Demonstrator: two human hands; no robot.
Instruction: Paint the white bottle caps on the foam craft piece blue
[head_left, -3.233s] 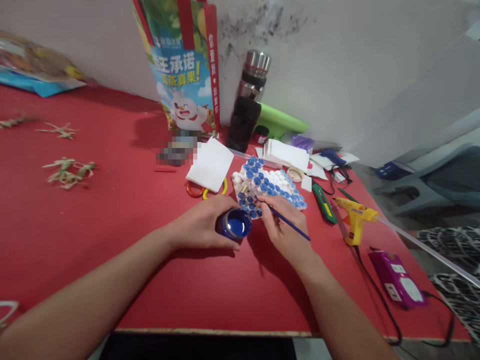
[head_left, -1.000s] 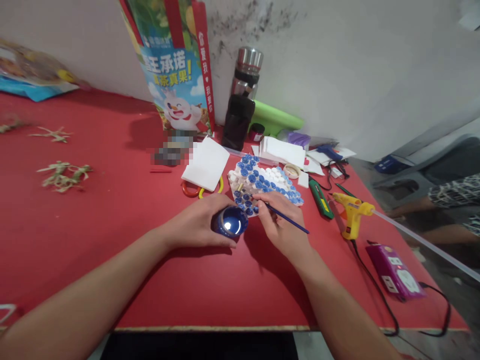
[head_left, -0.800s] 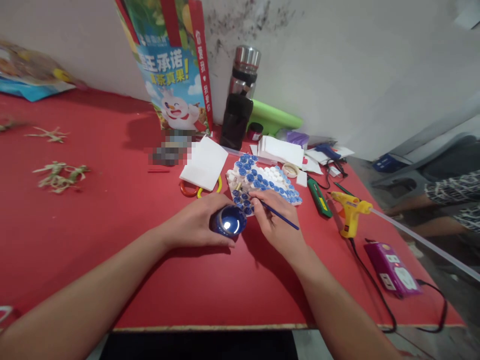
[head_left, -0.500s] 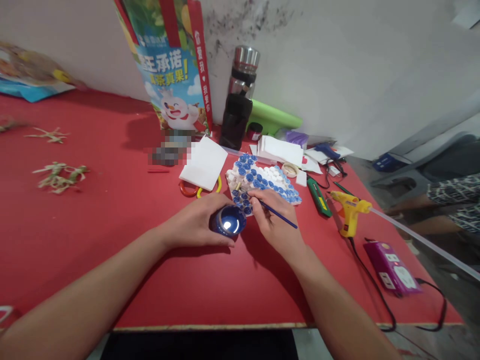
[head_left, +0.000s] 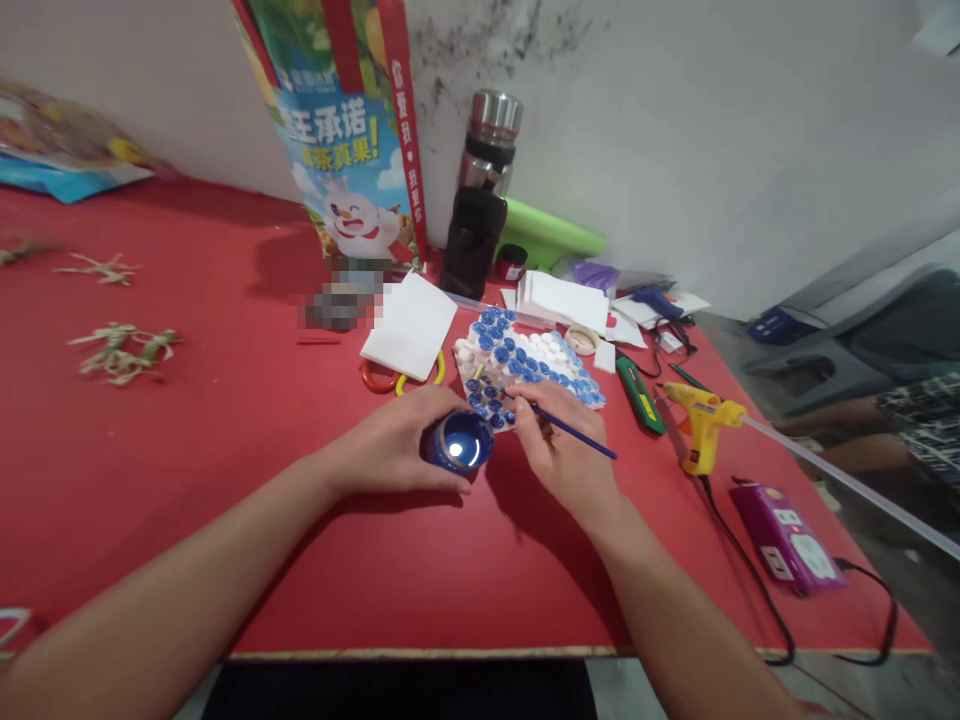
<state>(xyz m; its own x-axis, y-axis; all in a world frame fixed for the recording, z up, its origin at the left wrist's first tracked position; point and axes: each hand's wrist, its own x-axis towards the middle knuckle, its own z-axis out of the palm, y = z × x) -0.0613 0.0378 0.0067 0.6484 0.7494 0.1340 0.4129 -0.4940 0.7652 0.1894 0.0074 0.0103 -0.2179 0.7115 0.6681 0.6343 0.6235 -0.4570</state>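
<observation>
My left hand [head_left: 409, 440] is closed round a small jar of blue paint [head_left: 459, 442], tilted so its open mouth faces me. A thin blue paintbrush [head_left: 574, 430] is pinched in the fingers of my right hand [head_left: 562, 440]. Its tip points at a white craft piece [head_left: 529, 362] covered in rounded knobs, several painted dark or lighter blue and others left white. Whether the bristles touch a knob I cannot tell. The piece lies on the red table just beyond both hands.
Right of the craft piece lie a green utility knife [head_left: 640, 393], a yellow glue gun [head_left: 701, 425] and a purple power box [head_left: 787, 538]. Beyond are white papers [head_left: 562, 300], bottles [head_left: 472, 240] and a printed bag [head_left: 349, 150]. Scissors [head_left: 420, 380] lie under a white sheet [head_left: 409, 325]. A person sits at far right.
My right hand and the brush have shifted slightly to the right over the craft piece. My left hand keeps the jar in nearly the same place.
</observation>
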